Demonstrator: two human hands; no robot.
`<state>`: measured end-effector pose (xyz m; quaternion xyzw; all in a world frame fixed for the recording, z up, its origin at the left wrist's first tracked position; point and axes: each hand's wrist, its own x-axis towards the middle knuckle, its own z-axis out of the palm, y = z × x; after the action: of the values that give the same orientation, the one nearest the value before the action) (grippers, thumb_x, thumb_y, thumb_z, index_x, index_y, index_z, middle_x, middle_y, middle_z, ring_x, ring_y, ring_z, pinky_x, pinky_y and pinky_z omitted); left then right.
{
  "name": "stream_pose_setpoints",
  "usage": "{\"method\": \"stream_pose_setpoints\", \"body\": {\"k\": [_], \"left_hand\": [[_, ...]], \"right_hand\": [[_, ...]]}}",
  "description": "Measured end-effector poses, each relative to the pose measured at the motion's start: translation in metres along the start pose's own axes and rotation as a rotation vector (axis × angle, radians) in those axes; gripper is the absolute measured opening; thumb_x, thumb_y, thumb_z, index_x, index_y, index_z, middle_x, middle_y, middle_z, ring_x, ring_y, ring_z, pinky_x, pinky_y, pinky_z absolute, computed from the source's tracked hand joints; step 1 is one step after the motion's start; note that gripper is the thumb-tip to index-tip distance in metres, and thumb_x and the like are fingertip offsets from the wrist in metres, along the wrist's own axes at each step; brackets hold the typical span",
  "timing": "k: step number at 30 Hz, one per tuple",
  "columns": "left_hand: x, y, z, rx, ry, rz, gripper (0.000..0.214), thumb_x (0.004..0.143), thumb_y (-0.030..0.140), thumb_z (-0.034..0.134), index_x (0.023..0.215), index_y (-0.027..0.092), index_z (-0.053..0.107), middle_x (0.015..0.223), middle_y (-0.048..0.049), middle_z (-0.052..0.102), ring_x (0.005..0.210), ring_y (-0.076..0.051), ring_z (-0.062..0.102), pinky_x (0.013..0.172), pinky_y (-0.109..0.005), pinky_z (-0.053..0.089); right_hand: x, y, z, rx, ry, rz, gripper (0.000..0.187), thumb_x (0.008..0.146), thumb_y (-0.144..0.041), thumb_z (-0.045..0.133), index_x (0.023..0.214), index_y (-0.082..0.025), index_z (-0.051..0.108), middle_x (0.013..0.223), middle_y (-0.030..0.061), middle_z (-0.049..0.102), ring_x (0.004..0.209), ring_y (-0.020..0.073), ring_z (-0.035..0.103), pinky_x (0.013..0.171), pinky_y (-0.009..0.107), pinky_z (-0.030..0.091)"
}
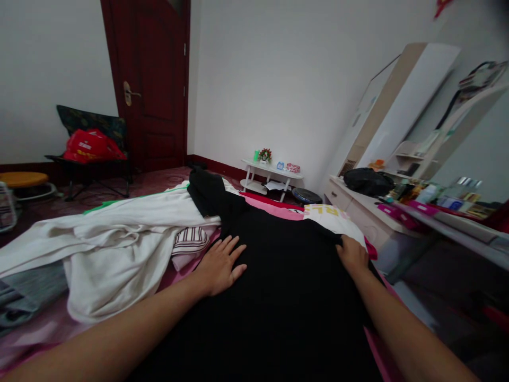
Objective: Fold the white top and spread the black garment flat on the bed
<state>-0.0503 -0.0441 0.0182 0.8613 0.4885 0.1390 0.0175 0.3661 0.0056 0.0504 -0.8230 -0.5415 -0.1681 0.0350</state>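
Observation:
A large black garment (286, 281) lies spread out flat in front of me on a pink cover. My left hand (222, 263) rests flat on its left side, fingers stretched and slightly apart. At the garment's far right edge, my right hand (353, 254) has its fingers curled over the black cloth, with the thumb on the near side. Left of my left hand is a heap of off-white clothing (119, 249), with a striped cloth (191, 240) beside it. A white piece with yellow lettering (336, 217) lies just beyond my right hand.
A grey garment (35, 289) lies at the left. Farther off are a folding chair with a red bag (92, 146), a dark red door (153, 79) and a low white table (274, 168). On the right stands a dresser with a black bag (368, 182) and several bottles (457, 193).

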Motion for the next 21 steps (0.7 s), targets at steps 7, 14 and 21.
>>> {"method": "stream_pose_setpoints", "body": {"k": [7,14,21], "left_hand": [[-0.001,0.001,-0.003,-0.006,-0.017,-0.004,0.062,0.091,0.058,0.025,0.143,0.026,0.036,0.153,-0.0065,0.026,0.141,-0.028,0.021,0.114,-0.046,0.018],[-0.003,0.002,-0.006,-0.010,-0.009,0.000,0.061,0.092,0.057,0.025,0.142,0.025,0.037,0.153,-0.0067,0.026,0.141,-0.027,0.021,0.114,-0.045,0.018],[0.000,-0.002,-0.005,-0.094,-0.025,0.000,0.060,0.089,0.055,0.037,0.141,0.024,0.040,0.152,-0.0083,0.027,0.140,-0.028,0.022,0.114,-0.047,0.018]], "right_hand": [[-0.013,-0.057,-0.013,-0.143,0.130,0.056,0.047,0.088,-0.010,0.026,0.129,-0.011,0.050,0.138,0.0265,0.040,0.111,0.0350,0.054,0.075,0.047,0.046],[-0.079,-0.143,-0.035,0.192,-0.004,-0.522,0.058,0.092,-0.046,0.037,0.146,-0.027,0.026,0.153,0.0058,0.027,0.139,0.0265,0.020,0.109,0.050,0.019],[-0.098,-0.152,-0.020,0.384,-0.171,-0.517,0.056,0.093,-0.053,0.028,0.142,-0.026,0.038,0.151,0.0050,0.031,0.140,0.0261,0.022,0.110,0.050,0.021]]}}
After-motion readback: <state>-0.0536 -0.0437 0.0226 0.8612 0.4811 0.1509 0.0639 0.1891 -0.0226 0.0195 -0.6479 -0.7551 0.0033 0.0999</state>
